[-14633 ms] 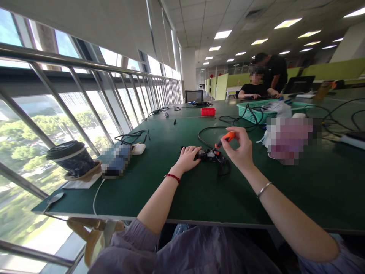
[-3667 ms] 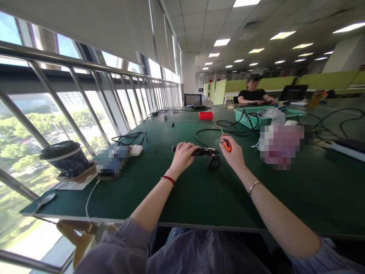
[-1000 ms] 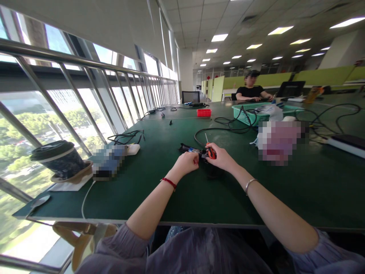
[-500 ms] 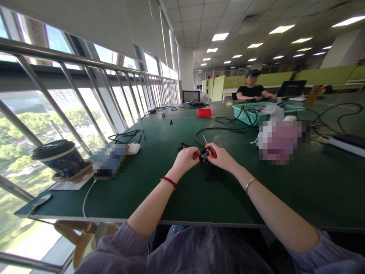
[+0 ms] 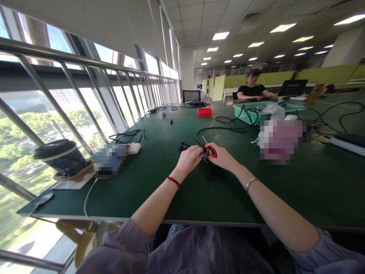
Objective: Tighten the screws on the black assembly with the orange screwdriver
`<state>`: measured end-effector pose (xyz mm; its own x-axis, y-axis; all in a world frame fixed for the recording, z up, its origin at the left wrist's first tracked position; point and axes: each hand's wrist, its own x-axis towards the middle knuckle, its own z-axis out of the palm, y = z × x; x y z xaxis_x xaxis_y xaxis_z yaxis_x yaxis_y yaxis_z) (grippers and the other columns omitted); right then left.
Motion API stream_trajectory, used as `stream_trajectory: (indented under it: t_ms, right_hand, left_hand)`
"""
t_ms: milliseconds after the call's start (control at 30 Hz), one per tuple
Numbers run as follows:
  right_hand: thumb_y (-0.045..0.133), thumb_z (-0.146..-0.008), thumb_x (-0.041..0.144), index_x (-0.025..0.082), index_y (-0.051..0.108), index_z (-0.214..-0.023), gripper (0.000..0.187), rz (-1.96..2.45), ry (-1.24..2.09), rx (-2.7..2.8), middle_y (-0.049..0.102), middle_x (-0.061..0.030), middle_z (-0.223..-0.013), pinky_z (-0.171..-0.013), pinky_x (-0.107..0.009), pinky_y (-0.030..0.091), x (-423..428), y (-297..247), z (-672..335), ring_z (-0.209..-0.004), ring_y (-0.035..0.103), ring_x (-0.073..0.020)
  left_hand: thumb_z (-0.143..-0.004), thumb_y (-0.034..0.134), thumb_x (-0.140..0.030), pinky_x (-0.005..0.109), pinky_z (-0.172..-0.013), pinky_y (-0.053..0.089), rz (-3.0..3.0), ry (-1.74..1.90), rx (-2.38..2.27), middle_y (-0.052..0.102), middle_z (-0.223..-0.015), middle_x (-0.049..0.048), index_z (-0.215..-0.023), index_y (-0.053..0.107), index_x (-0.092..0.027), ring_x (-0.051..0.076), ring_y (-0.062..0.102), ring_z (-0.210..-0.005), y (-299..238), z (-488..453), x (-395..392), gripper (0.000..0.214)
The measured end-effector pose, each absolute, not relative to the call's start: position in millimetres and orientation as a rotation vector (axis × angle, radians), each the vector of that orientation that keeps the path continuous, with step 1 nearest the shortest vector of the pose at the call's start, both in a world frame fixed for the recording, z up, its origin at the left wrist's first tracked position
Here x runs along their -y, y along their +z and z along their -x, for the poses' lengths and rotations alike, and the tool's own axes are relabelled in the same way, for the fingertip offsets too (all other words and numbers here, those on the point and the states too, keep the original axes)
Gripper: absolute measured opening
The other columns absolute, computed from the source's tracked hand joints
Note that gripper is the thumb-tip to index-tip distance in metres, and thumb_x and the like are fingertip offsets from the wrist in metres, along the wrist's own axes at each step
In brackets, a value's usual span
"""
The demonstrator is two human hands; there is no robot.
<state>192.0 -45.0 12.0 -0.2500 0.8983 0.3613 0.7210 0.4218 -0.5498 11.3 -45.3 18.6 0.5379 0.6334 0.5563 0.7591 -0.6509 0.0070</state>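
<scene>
My left hand (image 5: pixel 189 159), a red cord at its wrist, is closed with fingertips pinched at a small black device (image 5: pixel 205 157) over the table. My right hand (image 5: pixel 224 156), with a silver bangle, is closed around an orange-and-black screwdriver (image 5: pixel 212 152), whose thin shaft points up and away to the left. The right fingertips also meet the device's right side. Beyond my left hand, a black piece (image 5: pixel 184 146) sticks out, and a dark strap-like part (image 5: pixel 212 171) hangs below the device. Fingers hide much of the device.
The green table (image 5: pixel 159 182) carries a lidded cup (image 5: pixel 62 160), a blurred blue item (image 5: pixel 112 160) and a white case (image 5: pixel 134 148) on the left. Ahead are a red bin (image 5: pixel 205 112), cables and a teal basket (image 5: pixel 246 115). A person (image 5: pixel 252 91) sits across.
My left hand has shifted slightly to the right, its fingers now more over the top of the device. My right hand keeps the screwdriver in nearly the same place.
</scene>
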Motion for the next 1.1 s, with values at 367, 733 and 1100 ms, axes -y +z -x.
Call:
stream_trajectory:
  t_ms: [367, 733, 1100]
  right_hand:
    - [0.059, -0.075, 0.02, 0.021, 0.053, -0.114, 0.039, 1.365, 0.325, 2.059, 0.067, -0.0026, -0.088, -0.075, -0.027, 0.047, 44, 12, -192, -0.077, 0.063, -0.0163]
    - [0.059, -0.075, 0.019, 0.022, 0.053, -0.113, 0.039, 1.367, 0.339, 2.056, 0.067, -0.0024, -0.09, -0.076, -0.028, 0.047, 45, 13, -191, -0.079, 0.063, -0.0163]
    - [0.059, -0.074, 0.024, 0.022, 0.05, -0.119, 0.046, 1.448, 0.315, 2.125, 0.065, -0.0057, -0.099, -0.069, -0.027, 0.045, 44, 12, -193, -0.079, 0.062, -0.0182]
  left_hand:
    - [-0.094, 0.046, -0.014, 0.024, -0.064, 0.047, 2.498, -0.477, 1.031, 0.061, -0.095, 0.0068, -0.093, 0.059, -0.016, 0.018, 0.057, -0.09, 18, -11, 45, 0.013]
    - [-0.092, 0.047, -0.01, 0.025, -0.067, 0.049, 2.583, -0.456, 1.002, 0.06, -0.097, 0.0082, -0.092, 0.061, -0.016, 0.019, 0.057, -0.089, 21, -11, 46, 0.016]
    - [-0.086, 0.053, -0.014, 0.022, -0.069, 0.049, 2.627, -0.742, 1.407, 0.067, -0.101, 0.0022, -0.096, 0.071, -0.023, 0.015, 0.063, -0.086, 28, -2, 45, 0.022]
